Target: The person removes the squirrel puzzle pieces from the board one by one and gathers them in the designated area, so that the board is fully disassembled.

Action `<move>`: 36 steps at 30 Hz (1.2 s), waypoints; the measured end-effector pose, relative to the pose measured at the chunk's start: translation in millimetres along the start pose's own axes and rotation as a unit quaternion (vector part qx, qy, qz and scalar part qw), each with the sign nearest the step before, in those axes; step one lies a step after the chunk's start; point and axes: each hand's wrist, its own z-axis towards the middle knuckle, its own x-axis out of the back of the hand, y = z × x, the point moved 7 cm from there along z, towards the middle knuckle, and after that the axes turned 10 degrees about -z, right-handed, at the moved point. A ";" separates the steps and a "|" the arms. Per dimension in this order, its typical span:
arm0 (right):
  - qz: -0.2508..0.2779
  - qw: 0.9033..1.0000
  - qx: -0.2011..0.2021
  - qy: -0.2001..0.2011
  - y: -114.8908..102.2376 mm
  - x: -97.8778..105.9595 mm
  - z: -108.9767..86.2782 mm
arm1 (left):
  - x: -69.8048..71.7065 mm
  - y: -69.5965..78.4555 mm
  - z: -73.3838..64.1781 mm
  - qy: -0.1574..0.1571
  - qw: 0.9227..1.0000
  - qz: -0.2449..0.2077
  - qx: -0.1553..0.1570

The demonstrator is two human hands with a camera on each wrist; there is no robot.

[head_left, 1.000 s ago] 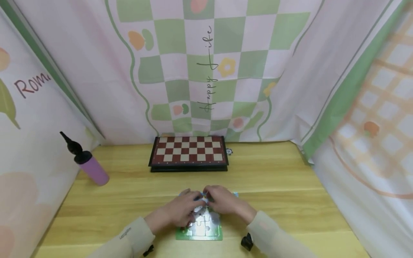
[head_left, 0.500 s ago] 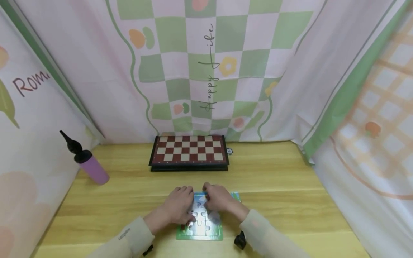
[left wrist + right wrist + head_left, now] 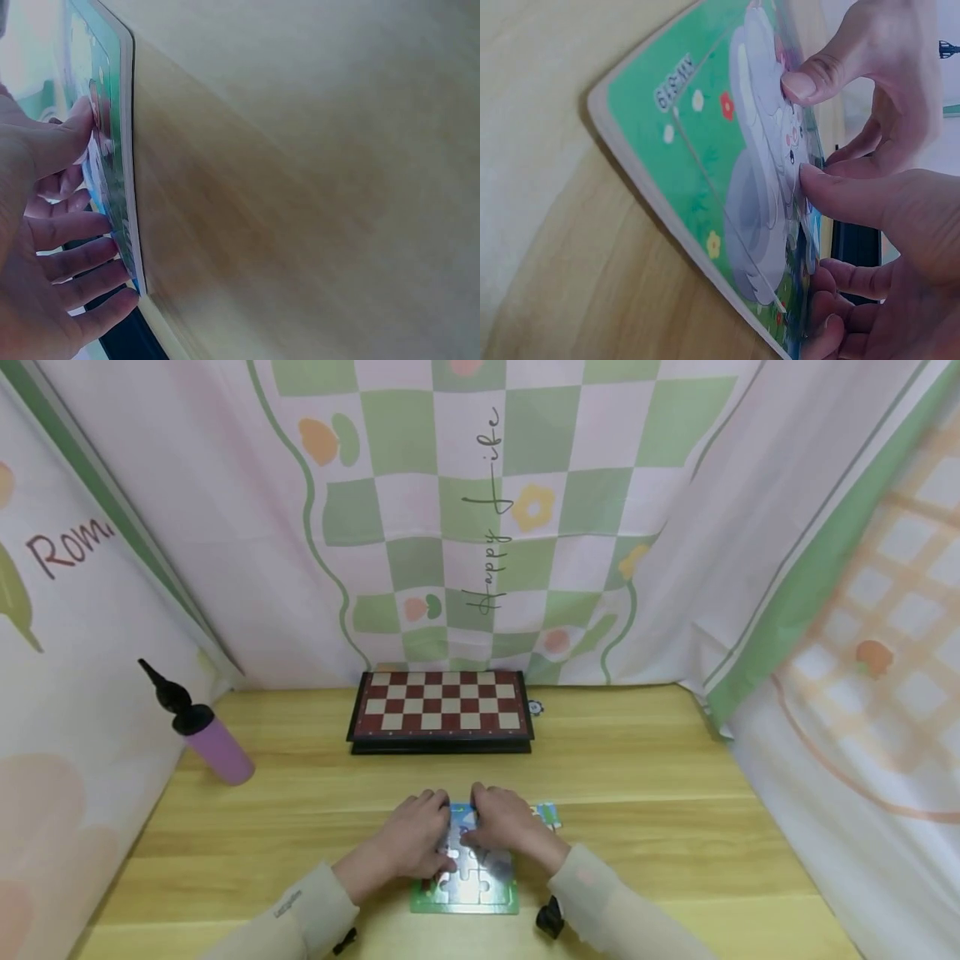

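A framed jigsaw puzzle (image 3: 463,907) with a green border lies flat on the table in front of me. In the right wrist view, this puzzle (image 3: 697,180) shows a white cartoon animal and flowers. My left hand (image 3: 411,837) is at its upper left side. The left thumb rests on its face, and the spread, fairly straight fingers (image 3: 90,262) touch its edge. My right hand (image 3: 510,820) covers the upper right part. The right thumb (image 3: 829,191) presses on the picture, with the other fingers curled at the edge; whether they pinch a separate piece is hidden.
Loose puzzle pieces (image 3: 549,815) lie right of the right hand. Behind the puzzle stands a folded chessboard (image 3: 441,706), with a small round item (image 3: 536,707) beside it. A purple pump (image 3: 219,750) with a black nozzle is at the left. Printed curtains (image 3: 480,527) enclose the table.
My left hand has drawn back left from the puzzle's top middle to its left edge, uncovering blue picture. The right forearm has moved slightly left, showing more of the loose pieces.
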 end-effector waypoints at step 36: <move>0.077 0.994 0.076 0.012 -5.4 2.6 7.4 | -0.6 -2.9 -2.5 0.004 0.999 -0.029 0.016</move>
